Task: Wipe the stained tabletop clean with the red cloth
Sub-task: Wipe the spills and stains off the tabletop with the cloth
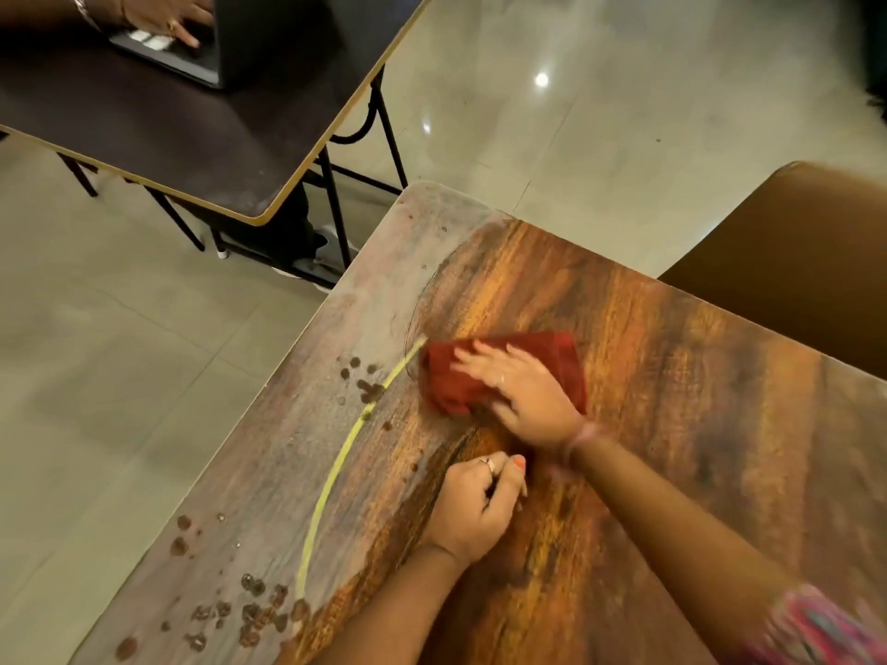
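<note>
The red cloth [504, 369] lies bunched on the wooden tabletop [672, 424], near its left side. My right hand [523, 395] presses flat on the cloth with the fingers spread and straight. Just in front of it, my left hand [473, 508] rests on the wood with its fingers curled and nothing in it. Brown stain drops [362, 376] dot the dull grey strip left of the cloth. A larger group of brown stains [249, 611] spreads near the front left edge. A thin yellow curved line [336, 467] runs between the grey strip and the glossy wood.
A dark table [168, 122] with black metal legs stands at the back left. Another person's hand [163, 16] rests on a laptop [192, 50] there. A brown chair back [792, 252] sits beyond the right edge. Pale glossy floor tiles [120, 328] surround both tables.
</note>
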A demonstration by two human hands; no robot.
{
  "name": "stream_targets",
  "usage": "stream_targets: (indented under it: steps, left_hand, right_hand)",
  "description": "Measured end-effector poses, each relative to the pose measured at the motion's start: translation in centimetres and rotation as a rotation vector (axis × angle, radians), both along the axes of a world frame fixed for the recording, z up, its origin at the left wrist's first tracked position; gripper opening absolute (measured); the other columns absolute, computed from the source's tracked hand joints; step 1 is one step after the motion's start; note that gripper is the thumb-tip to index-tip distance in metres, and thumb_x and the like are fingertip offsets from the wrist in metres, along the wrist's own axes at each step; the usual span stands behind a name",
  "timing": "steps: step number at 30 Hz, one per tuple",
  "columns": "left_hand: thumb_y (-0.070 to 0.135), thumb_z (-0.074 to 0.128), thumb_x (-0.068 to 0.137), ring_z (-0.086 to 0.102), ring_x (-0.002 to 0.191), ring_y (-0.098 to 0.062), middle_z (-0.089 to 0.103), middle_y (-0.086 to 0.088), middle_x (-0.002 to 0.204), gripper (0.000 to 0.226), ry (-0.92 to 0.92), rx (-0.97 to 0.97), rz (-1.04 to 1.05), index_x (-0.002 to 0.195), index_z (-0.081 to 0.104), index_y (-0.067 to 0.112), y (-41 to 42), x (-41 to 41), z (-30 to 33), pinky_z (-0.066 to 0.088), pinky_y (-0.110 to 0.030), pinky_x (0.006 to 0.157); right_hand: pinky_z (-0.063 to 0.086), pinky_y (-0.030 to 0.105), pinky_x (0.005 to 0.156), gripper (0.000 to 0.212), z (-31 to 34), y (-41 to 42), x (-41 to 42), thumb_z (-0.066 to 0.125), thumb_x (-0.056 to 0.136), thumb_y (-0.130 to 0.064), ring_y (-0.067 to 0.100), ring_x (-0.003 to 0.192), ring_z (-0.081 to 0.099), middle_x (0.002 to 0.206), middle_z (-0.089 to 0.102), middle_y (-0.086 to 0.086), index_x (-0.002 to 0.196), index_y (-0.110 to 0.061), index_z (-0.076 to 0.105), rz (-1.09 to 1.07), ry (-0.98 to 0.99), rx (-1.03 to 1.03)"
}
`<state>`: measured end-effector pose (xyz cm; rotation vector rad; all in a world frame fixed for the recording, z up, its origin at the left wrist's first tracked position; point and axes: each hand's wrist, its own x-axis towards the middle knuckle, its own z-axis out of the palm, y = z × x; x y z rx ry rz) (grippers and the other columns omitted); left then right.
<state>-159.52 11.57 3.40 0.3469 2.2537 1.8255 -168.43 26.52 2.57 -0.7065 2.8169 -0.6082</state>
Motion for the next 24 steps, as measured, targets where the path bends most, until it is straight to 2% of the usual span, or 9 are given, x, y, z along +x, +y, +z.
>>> stream_targets:
  steps: [2,4,8,11,13,15,18,21,24]
  left_hand:
    - [0.035,0.043,0.098,0.058,0.052,-0.012,0.059,0.000,0.057,0.039,-0.033,0.062,0.030,0.068,0.060,0.016,-1.5,0.3,1.4,0.047,-0.034,0.053]
    - [0.041,0.042,0.097,0.059,0.052,-0.015,0.060,-0.003,0.058,0.039,-0.063,0.093,0.049,0.070,0.060,0.020,-3.5,1.1,2.6,0.047,-0.034,0.052]
    - [0.047,0.043,0.093,0.059,0.052,-0.013,0.062,-0.005,0.060,0.039,-0.113,0.099,0.164,0.075,0.064,0.020,-9.3,3.5,3.9,0.046,-0.020,0.053]
    - [0.041,0.045,0.094,0.059,0.053,-0.017,0.063,-0.007,0.062,0.035,-0.161,0.056,0.305,0.074,0.066,0.022,-13.1,5.0,3.9,0.048,-0.030,0.050]
    - [0.035,0.045,0.097,0.059,0.053,-0.014,0.064,-0.005,0.062,0.035,-0.180,0.064,0.374,0.073,0.067,0.024,-15.1,5.7,3.9,0.049,-0.025,0.048]
    - [0.033,0.044,0.092,0.057,0.051,-0.010,0.063,-0.003,0.060,0.033,-0.198,0.059,0.432,0.071,0.067,0.021,-17.0,6.1,4.2,0.047,-0.020,0.047]
    - [0.031,0.046,0.089,0.058,0.050,-0.009,0.064,-0.004,0.060,0.035,-0.165,0.054,0.509,0.068,0.064,0.010,-20.6,6.5,4.8,0.048,-0.018,0.048]
    - [0.030,0.046,0.088,0.059,0.051,-0.006,0.066,0.000,0.062,0.033,-0.135,0.027,0.580,0.073,0.062,0.006,-23.9,7.1,5.2,0.049,-0.017,0.047]
    - [0.033,0.045,0.088,0.060,0.052,-0.005,0.066,0.003,0.062,0.032,-0.145,0.016,0.635,0.074,0.063,0.010,-26.3,8.0,5.1,0.049,-0.017,0.048]
  right_hand:
    - [0.003,0.026,0.117,0.066,0.3,2.8,4.6,0.044,0.079,-0.013,0.003,0.143,0.015,0.150,0.026,-0.018,0.142,-0.030,0.038,0.152,-0.039,0.030]
    - [0.014,0.034,0.117,0.061,0.9,6.2,4.9,0.047,0.083,-0.012,0.010,0.142,0.023,0.148,0.031,-0.015,0.141,-0.031,0.038,0.041,-0.004,0.041]
    - [0.017,0.040,0.116,0.054,1.5,6.1,0.6,0.051,0.091,-0.008,0.022,0.141,0.029,0.148,0.039,-0.001,0.141,-0.024,0.039,-0.721,0.026,0.011]
    - [0.018,0.039,0.117,0.053,1.6,-2.0,0.1,0.050,0.092,-0.013,0.015,0.142,0.025,0.150,0.037,-0.004,0.143,-0.023,0.041,-1.082,0.038,-0.020]
    - [0.018,0.037,0.117,0.059,0.8,-8.6,3.6,0.052,0.086,-0.011,0.009,0.142,0.025,0.151,0.035,-0.009,0.142,-0.027,0.041,-0.832,0.057,-0.074]
    - [0.024,0.038,0.115,0.065,0.3,-13.7,10.4,0.053,0.077,-0.014,0.007,0.140,0.030,0.148,0.039,-0.012,0.139,-0.030,0.045,-0.358,0.038,-0.070]
    - [0.023,0.031,0.112,0.069,0.5,-14.7,18.9,0.046,0.068,-0.025,0.005,0.136,0.036,0.145,0.042,-0.016,0.135,-0.034,0.045,0.066,-0.050,-0.008]
    - [0.022,0.033,0.115,0.074,0.9,-12.3,16.2,0.058,0.065,-0.015,0.007,0.137,0.034,0.146,0.042,-0.013,0.137,-0.030,0.045,0.128,-0.050,-0.005]
    - [0.023,0.039,0.117,0.068,1.8,-10.8,7.5,0.056,0.075,0.002,0.013,0.139,0.034,0.145,0.044,-0.007,0.138,-0.023,0.048,-0.234,-0.024,-0.027]
